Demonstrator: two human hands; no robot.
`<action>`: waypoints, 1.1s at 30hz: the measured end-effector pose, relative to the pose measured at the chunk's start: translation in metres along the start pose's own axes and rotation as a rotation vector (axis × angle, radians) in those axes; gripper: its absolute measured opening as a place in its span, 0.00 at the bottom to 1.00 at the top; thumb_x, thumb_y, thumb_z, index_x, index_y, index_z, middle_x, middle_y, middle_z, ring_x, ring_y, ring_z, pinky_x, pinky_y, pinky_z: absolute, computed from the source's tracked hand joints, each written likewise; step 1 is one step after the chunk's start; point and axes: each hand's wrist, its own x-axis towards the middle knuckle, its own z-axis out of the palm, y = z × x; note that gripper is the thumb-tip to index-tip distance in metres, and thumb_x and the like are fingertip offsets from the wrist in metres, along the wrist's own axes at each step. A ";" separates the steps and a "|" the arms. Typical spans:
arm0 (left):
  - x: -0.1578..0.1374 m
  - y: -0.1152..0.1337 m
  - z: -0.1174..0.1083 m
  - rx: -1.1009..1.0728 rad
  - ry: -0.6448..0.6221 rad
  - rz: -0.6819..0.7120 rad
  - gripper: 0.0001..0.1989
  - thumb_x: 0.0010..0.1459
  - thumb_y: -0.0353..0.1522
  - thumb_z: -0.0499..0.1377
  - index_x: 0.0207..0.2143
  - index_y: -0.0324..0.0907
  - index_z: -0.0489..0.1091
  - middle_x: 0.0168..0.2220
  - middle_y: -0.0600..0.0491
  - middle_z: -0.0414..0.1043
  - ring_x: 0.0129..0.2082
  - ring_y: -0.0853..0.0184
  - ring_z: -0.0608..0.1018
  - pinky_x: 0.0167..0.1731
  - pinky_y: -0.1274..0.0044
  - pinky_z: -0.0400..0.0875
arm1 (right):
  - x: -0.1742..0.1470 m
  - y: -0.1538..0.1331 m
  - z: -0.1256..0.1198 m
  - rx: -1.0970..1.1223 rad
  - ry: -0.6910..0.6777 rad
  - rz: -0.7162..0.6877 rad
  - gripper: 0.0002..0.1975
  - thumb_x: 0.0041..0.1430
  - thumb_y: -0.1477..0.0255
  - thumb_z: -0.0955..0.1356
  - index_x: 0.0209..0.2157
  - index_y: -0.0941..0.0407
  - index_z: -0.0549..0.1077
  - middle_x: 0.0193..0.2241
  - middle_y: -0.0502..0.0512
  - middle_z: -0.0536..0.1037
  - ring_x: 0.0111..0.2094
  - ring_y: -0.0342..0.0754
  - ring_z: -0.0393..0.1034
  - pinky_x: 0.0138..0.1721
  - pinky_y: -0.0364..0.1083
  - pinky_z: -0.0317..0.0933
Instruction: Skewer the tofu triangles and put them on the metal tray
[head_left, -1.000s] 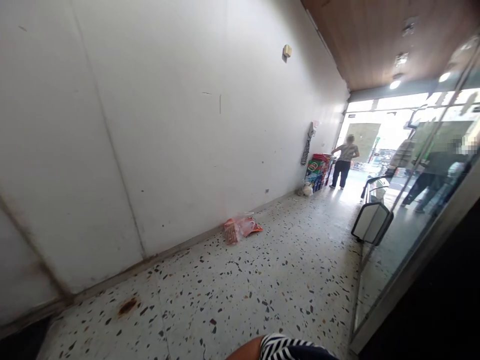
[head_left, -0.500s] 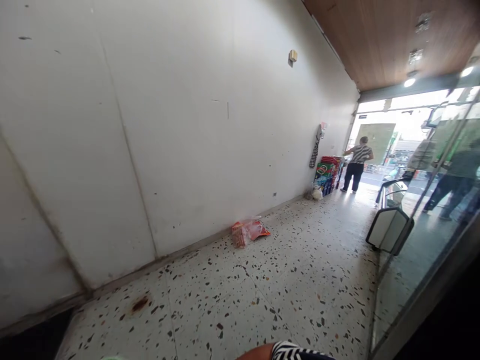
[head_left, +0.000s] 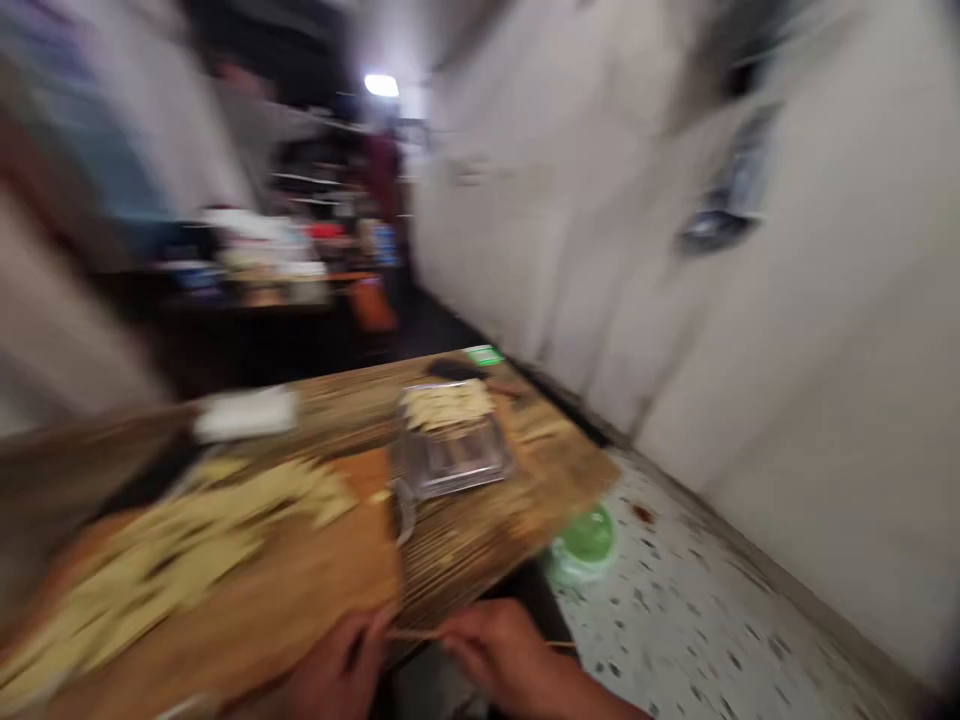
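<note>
My right hand point(head_left: 499, 645) is closed on a thin stick point(head_left: 416, 634) that reaches my curled left hand point(head_left: 341, 665); blur hides whether that one grips it. Beyond my left hand, pale yellow strips point(head_left: 232, 530) lie on a board point(head_left: 322, 580). Ahead of both, a clear tray point(head_left: 457, 472) sits on the bench point(head_left: 465, 530).

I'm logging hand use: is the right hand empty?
No, the right hand holds a thin stick, which shows on both sides of it.
</note>
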 end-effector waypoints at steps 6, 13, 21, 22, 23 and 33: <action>0.007 -0.081 -0.050 0.059 0.187 -0.077 0.16 0.57 0.36 0.46 0.21 0.41 0.65 0.19 0.56 0.65 0.21 0.73 0.68 0.25 0.80 0.63 | 0.071 0.015 0.032 0.184 -0.133 -0.089 0.16 0.61 0.71 0.55 0.42 0.54 0.70 0.34 0.55 0.76 0.35 0.46 0.71 0.37 0.42 0.62; 0.055 -0.088 -0.061 0.281 0.189 0.017 0.09 0.56 0.34 0.50 0.36 0.41 0.67 0.36 0.49 0.69 0.39 0.65 0.70 0.41 0.73 0.64 | 0.094 0.035 0.054 0.240 -0.040 0.063 0.15 0.60 0.64 0.56 0.42 0.55 0.66 0.21 0.51 0.72 0.23 0.47 0.68 0.26 0.42 0.61; 0.131 -0.067 -0.035 0.618 0.100 -0.205 0.16 0.53 0.42 0.52 0.35 0.38 0.65 0.35 0.44 0.68 0.40 0.60 0.70 0.40 0.71 0.62 | 0.088 0.048 0.070 0.468 -0.011 0.174 0.15 0.60 0.61 0.57 0.41 0.56 0.63 0.20 0.48 0.69 0.22 0.43 0.64 0.21 0.39 0.57; 0.136 -0.066 -0.031 0.623 0.096 -0.244 0.16 0.53 0.42 0.52 0.36 0.38 0.64 0.35 0.44 0.69 0.39 0.60 0.71 0.39 0.72 0.62 | 0.087 0.049 0.071 0.486 -0.004 0.172 0.15 0.60 0.62 0.58 0.42 0.56 0.63 0.20 0.48 0.68 0.21 0.43 0.64 0.21 0.39 0.57; 0.142 -0.066 -0.028 0.620 0.094 -0.283 0.17 0.53 0.43 0.53 0.37 0.38 0.63 0.35 0.44 0.69 0.39 0.60 0.71 0.38 0.73 0.62 | 0.086 0.050 0.072 0.502 0.002 0.167 0.15 0.60 0.62 0.58 0.42 0.56 0.63 0.21 0.48 0.68 0.22 0.43 0.63 0.21 0.39 0.57; 0.146 -0.058 -0.016 0.330 0.191 -0.413 0.24 0.43 0.39 0.62 0.41 0.40 0.62 0.32 0.48 0.72 0.35 0.62 0.74 0.33 0.75 0.62 | 0.075 0.061 0.053 0.630 -0.021 0.126 0.16 0.57 0.61 0.61 0.40 0.59 0.67 0.19 0.48 0.67 0.21 0.42 0.62 0.23 0.39 0.58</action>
